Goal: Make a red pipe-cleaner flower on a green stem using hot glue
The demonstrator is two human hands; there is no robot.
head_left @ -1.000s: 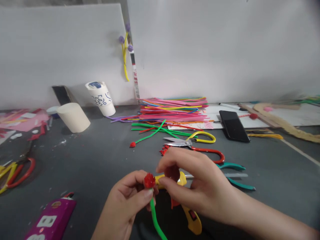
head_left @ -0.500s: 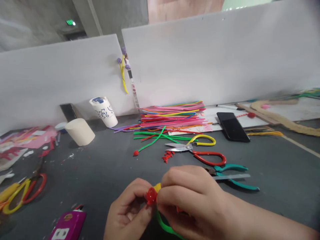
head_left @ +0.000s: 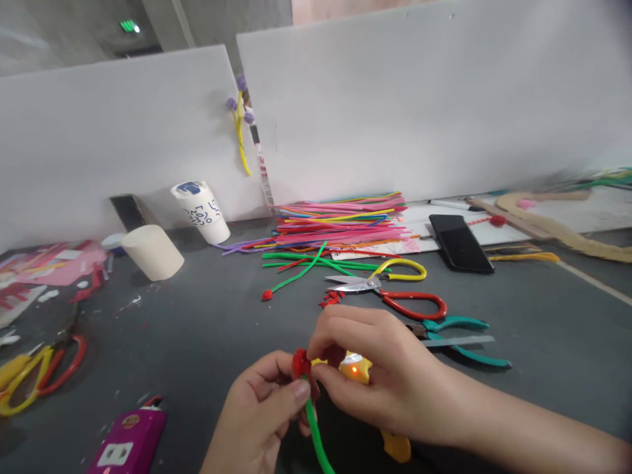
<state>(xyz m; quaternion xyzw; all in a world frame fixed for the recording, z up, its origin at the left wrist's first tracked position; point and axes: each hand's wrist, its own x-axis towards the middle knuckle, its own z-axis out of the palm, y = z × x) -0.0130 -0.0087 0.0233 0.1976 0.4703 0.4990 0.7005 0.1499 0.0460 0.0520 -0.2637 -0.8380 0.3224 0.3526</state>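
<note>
The little red bud (head_left: 300, 363) sits on top of a green stem (head_left: 316, 438), low in the middle, just above the gray table (head_left: 197, 329). The left hand (head_left: 257, 421) has its fingers closed tight on the green stem, right under the bud. The right hand (head_left: 380, 382) pinches the red bud with thumb and finger. A yellow glue gun (head_left: 356, 368) with a small orange light peeks out behind that hand. Farther back lie scissors (head_left: 390, 289), teal pliers (head_left: 459, 339), a black phone (head_left: 459, 234) and a pile of colored sticks (head_left: 340, 220).
</note>
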